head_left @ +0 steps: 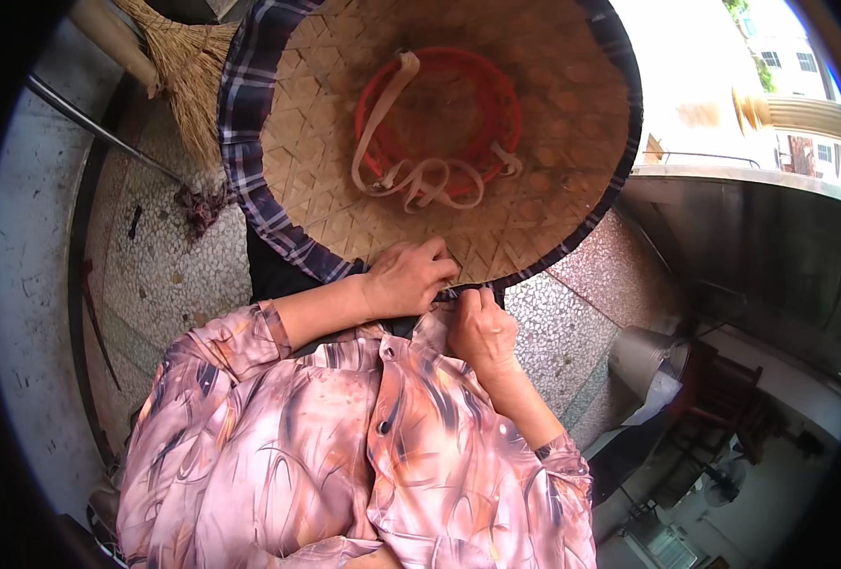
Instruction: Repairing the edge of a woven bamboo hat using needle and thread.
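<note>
A wide woven bamboo hat [316, 123] lies upside down before me, its hollow inside facing up. Dark plaid cloth [242, 171] binds its rim. Inside sits a red ring [373, 95], and a pale strap [373, 142] is fastened to it, its length looped loosely across the weave. At the near rim my left hand [406, 277] is closed, fingers bent over the edge and the plaid binding. Just right of it, my right hand [485, 327] pinches the same binding from below. Whether anything small is between my fingertips is hidden.
A straw broom [188, 76] stands at upper left, beside a thin dark rod [108, 128]. Dark scraps [201, 209] lie on the speckled floor [155, 275]. To the right are a grey bin-like container [643, 360] and dark wooden furniture [724, 389].
</note>
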{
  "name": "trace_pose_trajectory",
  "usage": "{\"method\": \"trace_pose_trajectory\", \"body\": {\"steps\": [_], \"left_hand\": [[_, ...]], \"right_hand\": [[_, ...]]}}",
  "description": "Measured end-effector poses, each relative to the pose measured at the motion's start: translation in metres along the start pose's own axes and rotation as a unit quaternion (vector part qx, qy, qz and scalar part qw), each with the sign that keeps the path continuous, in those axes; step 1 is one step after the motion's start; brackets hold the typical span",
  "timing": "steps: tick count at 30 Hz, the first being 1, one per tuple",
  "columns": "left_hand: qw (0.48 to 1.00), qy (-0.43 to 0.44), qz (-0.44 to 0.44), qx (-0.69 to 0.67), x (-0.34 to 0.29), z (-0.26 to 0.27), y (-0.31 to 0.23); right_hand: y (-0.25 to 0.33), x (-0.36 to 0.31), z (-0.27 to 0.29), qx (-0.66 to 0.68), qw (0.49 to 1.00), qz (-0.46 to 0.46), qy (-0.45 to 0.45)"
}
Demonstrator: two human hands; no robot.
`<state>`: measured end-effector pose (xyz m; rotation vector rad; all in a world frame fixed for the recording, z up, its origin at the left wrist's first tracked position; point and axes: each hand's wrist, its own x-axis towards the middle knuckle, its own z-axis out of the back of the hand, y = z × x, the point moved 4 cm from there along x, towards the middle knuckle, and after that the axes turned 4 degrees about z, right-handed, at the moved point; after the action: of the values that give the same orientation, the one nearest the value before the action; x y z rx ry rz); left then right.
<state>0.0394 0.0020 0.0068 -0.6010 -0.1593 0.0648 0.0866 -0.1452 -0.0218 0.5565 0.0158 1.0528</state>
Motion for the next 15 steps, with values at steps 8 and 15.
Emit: {"method": "trace_pose_trajectory", "body": {"steps": [8,15], "left_hand": [[0.993,0.116,-0.009,0.016,0.008,-0.003,-0.001],[0.990,0.137,0.002,0.019,0.014,0.004,-0.006]], "right_hand": [[0.004,-0.002,0.012,0.003,1.000,-0.004,-0.014],[0.003,-0.002,0.014,0.004,1.000,0.008,-0.029]]}}
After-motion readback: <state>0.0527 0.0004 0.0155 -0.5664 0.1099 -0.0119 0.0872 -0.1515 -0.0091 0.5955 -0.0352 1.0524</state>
